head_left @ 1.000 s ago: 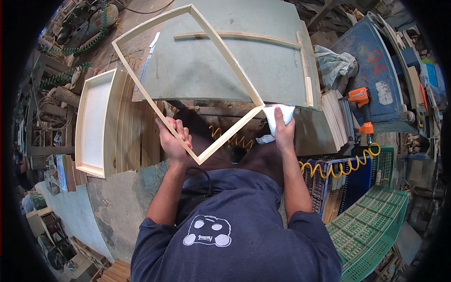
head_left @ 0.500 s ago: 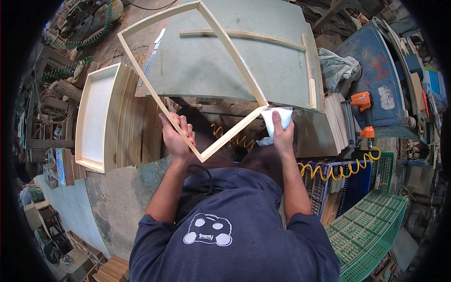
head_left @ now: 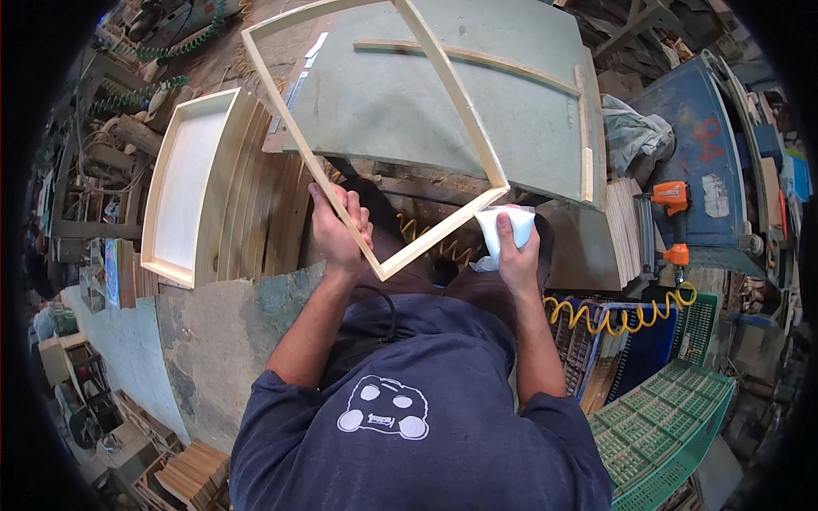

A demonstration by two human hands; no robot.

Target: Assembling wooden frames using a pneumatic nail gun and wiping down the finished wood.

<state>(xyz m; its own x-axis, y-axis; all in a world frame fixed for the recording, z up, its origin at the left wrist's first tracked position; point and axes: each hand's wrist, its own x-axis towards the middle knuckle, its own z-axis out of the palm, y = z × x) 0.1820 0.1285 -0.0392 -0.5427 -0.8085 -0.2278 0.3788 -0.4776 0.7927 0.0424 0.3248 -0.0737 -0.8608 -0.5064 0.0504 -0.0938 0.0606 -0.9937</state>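
Note:
A rectangular frame of thin pale wood strips [head_left: 439, 233] is tilted in front of me, its far end above the worktable. My left hand [head_left: 338, 230] is closed around the long left strip, close to the near corner. In my right hand [head_left: 521, 266] is a squeezed clear plastic bag of white paste [head_left: 489, 228], thumb pressed along it. The bag's upper edge is beside the frame's short near strip, just below the right corner. Whether the bag touches the wood I cannot tell. A whitish streak shows on the long right strip.
A grey-green worktable [head_left: 366, 111] carries wooden guide strips [head_left: 477, 60]. Stacked shallow wooden trays [head_left: 189, 187] stand at left. At right are an orange nail gun [head_left: 671, 198] on a coiled yellow hose [head_left: 635, 322], a stack of thin boards [head_left: 626, 230] and a green crate [head_left: 660, 422].
The whole view has shifted slightly. The bag has moved a little down from the frame's right corner, along the short strip. Both hands keep their holds.

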